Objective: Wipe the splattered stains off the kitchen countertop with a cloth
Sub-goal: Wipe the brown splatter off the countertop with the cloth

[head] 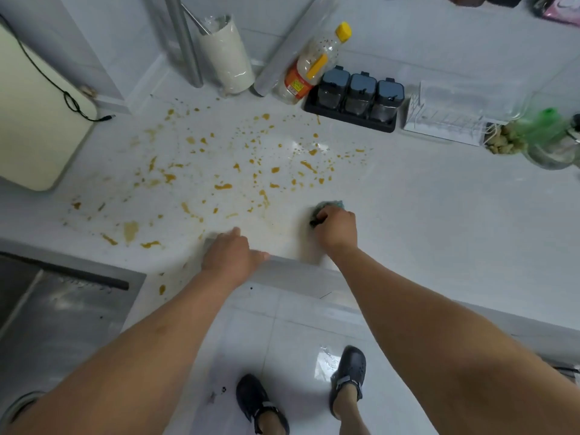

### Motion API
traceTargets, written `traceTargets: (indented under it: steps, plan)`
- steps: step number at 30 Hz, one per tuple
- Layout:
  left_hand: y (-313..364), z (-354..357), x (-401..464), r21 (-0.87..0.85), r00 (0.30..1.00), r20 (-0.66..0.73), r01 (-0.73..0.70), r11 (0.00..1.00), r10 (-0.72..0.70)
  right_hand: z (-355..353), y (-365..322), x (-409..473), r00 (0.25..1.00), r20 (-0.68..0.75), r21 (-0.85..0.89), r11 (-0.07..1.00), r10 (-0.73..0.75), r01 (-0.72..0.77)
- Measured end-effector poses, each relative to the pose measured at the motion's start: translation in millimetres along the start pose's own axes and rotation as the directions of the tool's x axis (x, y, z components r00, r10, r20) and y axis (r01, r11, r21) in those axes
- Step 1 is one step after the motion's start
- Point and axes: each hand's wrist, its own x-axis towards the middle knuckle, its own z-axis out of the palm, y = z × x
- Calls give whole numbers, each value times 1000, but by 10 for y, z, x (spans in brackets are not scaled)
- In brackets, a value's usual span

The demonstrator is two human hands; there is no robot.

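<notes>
**Entry: cloth at the right edge of the stain field, spatter lying to its left and beyond**

Item 1. Cloth (329,206): bunched, blue-green, on the countertop (439,215) close to the front edge. Mostly covered by the right hand (336,229), whose fingers curl over it and clamp it against the surface.

Item 2. Stains (226,171): orange-brown drops and streaks, scattered in a broad band. The band's long axis runs from the near left, by the sink (56,312), up toward the far right, where it ends just short of the black tray of spice jars (357,98). A paler smeared patch lies between the two hands.

Item 3. Left hand (232,255): set on the front lip of the countertop, holding nothing, fingers reaching forward; whether they lie flat cannot be told. It sits well apart from the right hand, at the near border of the spatter.

Relation: almost all remaining spatter lies to the left of the cloth and farther from the person. The left hand is nearer the bulk of it, but the cloth is in the right. Judgement: the next stroke calls for a leftward and forward sweep of the right arm, and most of the wiping is not yet done.
</notes>
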Motion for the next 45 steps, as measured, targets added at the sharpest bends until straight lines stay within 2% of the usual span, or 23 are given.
traceTargets:
  steps: [3,5,7,9,11,13,16,23,27,31,32,34,37,40,42,45]
  plan:
    - [-144,22,-100,-151,1000,-13,-30,988,29,38,-336,37,999,29,122,992,15,-18]
    - [-158,25,-135,-140,999,14,-42,989,44,115,-570,-47,994,33,181,979,-105,97]
    - [-126,16,-151,-38,996,43,-72,997,74,263,-753,-165,951,114,184,947,-287,264]
    - [-95,-12,-151,17,995,38,-97,995,96,480,-816,-281,861,257,60,896,-440,440]
    - [-74,-50,-144,25,994,65,-91,996,89,683,-747,-381,804,375,-175,816,-461,550]
    - [-53,-88,-142,84,990,120,-86,993,76,780,-598,-464,823,368,-277,793,-434,542]
    - [-9,-107,-145,134,986,160,-75,988,54,710,-316,-524,863,287,-304,814,-417,495]
    - [29,-134,-159,154,978,196,-104,983,73,-7,612,-507,954,148,-410,861,-262,300]
    - [38,-189,-140,200,974,215,-111,974,67,-480,1163,-417,995,1,-449,889,-98,88]
    - [43,-183,-155,202,974,217,-107,973,62,-419,999,-366,985,-129,-389,908,113,-155]
    - [45,-166,-152,202,974,219,-110,973,64,-324,860,-380,985,-128,-386,909,118,-158]
    - [49,-130,-134,216,972,228,-105,971,55,-112,564,-436,996,-79,-384,921,47,-74]
    - [110,-111,-129,225,974,225,-61,972,9,205,117,-559,984,70,-383,906,-166,180]
    - [260,-125,-137,154,984,157,65,986,-89,362,-30,-680,922,230,-365,850,-312,379]
    - [358,-140,-135,140,985,108,119,983,-134,270,124,-691,905,251,-361,834,-344,417]
    - [592,-152,-112,139,992,31,114,984,-120,-34,527,-627,931,207,-373,855,-302,360]
